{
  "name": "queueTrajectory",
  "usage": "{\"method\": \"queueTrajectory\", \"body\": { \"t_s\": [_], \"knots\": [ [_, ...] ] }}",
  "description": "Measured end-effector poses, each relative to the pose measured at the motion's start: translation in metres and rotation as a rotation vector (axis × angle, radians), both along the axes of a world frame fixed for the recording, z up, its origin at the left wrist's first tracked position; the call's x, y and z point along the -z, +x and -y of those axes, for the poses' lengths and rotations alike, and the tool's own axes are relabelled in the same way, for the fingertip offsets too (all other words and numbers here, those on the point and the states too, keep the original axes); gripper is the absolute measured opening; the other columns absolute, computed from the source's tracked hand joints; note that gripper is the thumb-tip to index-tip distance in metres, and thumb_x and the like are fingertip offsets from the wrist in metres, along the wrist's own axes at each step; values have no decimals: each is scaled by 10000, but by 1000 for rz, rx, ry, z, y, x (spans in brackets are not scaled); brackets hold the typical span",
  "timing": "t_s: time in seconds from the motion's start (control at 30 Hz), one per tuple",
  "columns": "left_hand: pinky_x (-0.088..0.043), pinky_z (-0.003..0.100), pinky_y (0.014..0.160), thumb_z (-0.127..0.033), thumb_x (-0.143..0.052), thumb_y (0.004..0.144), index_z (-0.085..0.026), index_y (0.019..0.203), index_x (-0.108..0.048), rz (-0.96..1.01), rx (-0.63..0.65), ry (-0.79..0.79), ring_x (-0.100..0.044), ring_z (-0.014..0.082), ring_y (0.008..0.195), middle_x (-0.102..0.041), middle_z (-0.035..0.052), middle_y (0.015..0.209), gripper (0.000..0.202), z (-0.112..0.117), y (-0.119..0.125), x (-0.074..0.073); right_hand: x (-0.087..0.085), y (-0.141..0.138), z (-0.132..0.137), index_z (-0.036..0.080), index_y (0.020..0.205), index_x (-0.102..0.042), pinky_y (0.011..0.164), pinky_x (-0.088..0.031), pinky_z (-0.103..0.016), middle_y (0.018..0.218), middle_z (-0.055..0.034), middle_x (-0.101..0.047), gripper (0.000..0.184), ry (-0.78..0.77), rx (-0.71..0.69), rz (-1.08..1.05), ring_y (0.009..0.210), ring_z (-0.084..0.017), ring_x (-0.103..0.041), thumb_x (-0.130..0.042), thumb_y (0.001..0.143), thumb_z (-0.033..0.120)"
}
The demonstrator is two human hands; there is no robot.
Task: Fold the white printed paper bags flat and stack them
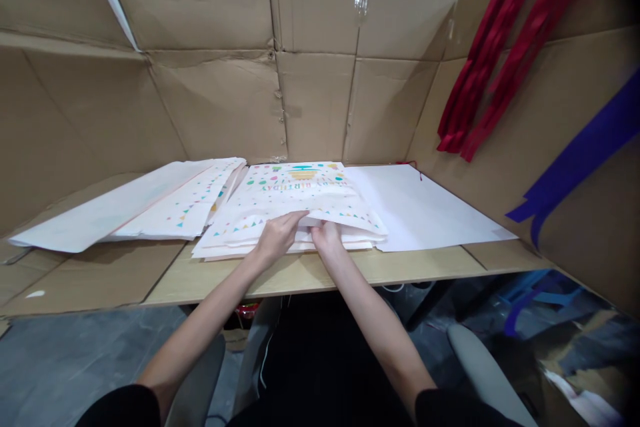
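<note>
A pile of flat white paper gift bags (295, 197) printed with confetti, bunting and upside-down "Happy Birthday" lettering lies on a pale wooden board (320, 268). My left hand (277, 237) and my right hand (326, 238) grip the near edge of the top bag (345, 207), with its layer lifted slightly. The fingers of my right hand are partly tucked under that edge. To the left lies a second overlapping row of printed bags (193, 203), and a plain white sheet (423, 207) lies to the right.
Folded cardboard (215, 100) walls the board at the back and sides. Red ribbon strips (500, 47) hang on the right wall above a blue strip (575, 153). A plain white bag (110, 207) lies at far left. Below the board's near edge are the floor and chair backs.
</note>
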State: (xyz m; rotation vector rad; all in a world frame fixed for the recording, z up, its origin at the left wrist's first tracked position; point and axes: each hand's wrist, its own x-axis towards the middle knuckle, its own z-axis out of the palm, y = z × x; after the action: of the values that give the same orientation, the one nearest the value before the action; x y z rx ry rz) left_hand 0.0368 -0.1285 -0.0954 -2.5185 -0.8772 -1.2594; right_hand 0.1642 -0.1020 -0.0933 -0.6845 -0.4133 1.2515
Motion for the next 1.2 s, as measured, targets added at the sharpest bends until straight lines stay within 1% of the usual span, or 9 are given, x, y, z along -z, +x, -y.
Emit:
{"method": "queueTrajectory", "body": {
  "t_s": [0.1, 0.23, 0.4, 0.5, 0.63, 0.77, 0.97, 1.2],
  "knots": [
    [-527, 316, 851, -32, -377, 826, -167, 1205, -571, 2, -26, -1, -641, 177, 980, -667, 76, 1096, 446, 0, -1, -1, 4, 2, -3, 195, 888, -614, 829, -514, -332, 789, -50, -686, 294, -68, -2, 0, 841, -180, -645, -381, 722, 129],
    [-530, 317, 846, -28, -378, 820, -168, 1201, -572, -13, -17, -9, -644, 175, 974, -666, 74, 1100, 450, -2, 0, 1, 4, 6, -5, 201, 849, -619, 782, -531, -344, 762, -47, -681, 244, 5, -29, 45, 815, -190, -647, -416, 725, 146],
    [-535, 295, 822, -36, -378, 834, -164, 1176, -578, -18, -22, -3, -652, 166, 953, -676, 68, 1079, 416, -2, 0, 1, -7, 4, -1, 202, 840, -626, 781, -529, -352, 757, -44, -680, 245, 15, -20, 25, 845, -192, -640, -410, 733, 160],
    [-533, 298, 826, -36, -378, 837, -164, 1164, -586, -29, -2, 15, -650, 168, 963, -677, 68, 1078, 408, -1, -1, 0, -13, 2, 1, 208, 845, -627, 792, -525, -346, 770, -36, -682, 254, 58, -23, 19, 873, -186, -630, -409, 721, 168],
    [-533, 297, 823, -27, -372, 839, -157, 1165, -584, -34, 16, 34, -651, 165, 962, -680, 70, 1072, 410, -1, -1, 1, -17, 3, 2, 206, 845, -625, 800, -522, -343, 777, -31, -681, 254, 83, -4, 23, 891, -181, -620, -419, 701, 171],
    [-532, 304, 830, -28, -378, 840, -156, 1168, -586, -24, 32, 46, -647, 173, 974, -677, 75, 1079, 409, -2, -1, 2, -17, 4, 1, 216, 827, -621, 795, -524, -342, 777, -30, -680, 257, 88, -17, 60, 892, -182, -616, -420, 675, 164],
    [-531, 297, 825, -35, -372, 840, -167, 1181, -582, -26, 21, -21, -646, 170, 971, -674, 69, 1084, 421, 2, 0, 0, -15, 3, 1, 221, 822, -623, 809, -520, -341, 766, -32, -677, 276, 79, -15, 34, 896, -181, -615, -400, 670, 165],
    [-530, 298, 822, -34, -377, 825, -189, 1199, -574, -26, 14, -39, -645, 168, 968, -672, 58, 1089, 450, 1, -1, 1, -14, 2, -2, 211, 835, -624, 803, -523, -346, 781, -33, -679, 282, 81, -16, 57, 899, -181, -616, -410, 661, 155]
  ]
}}
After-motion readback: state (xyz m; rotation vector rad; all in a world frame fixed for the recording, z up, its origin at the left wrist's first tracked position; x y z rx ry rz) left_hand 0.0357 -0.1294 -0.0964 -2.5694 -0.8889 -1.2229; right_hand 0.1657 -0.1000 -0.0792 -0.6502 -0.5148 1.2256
